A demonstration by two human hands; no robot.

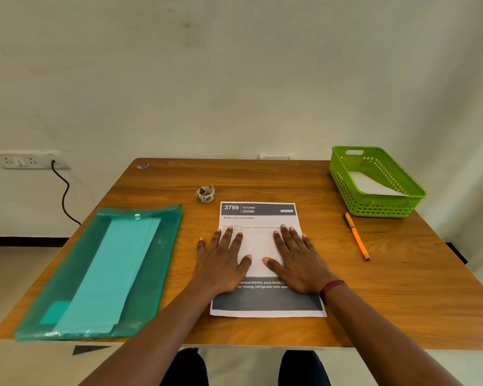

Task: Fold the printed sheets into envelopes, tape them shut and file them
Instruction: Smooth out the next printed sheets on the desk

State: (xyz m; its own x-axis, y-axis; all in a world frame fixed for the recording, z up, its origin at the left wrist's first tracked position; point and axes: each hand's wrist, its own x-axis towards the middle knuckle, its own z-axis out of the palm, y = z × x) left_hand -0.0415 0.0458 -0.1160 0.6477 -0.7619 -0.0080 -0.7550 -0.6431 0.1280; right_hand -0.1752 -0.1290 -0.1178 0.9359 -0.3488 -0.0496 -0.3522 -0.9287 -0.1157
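Head view: one printed sheet [258,218] lies on the tabletop [402,288], left hand [223,263] and right hand [299,260] spread flat on it, one tape roll [205,193] beyond it, one pen [357,236] and one basket [382,208] to its right, one folder [109,271] to its left.

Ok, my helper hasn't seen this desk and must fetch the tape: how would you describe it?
On the wooden table, look just beyond the far left corner of the printed sheet. The tape roll sits there alone, a small pale patterned ring, the only round thing.
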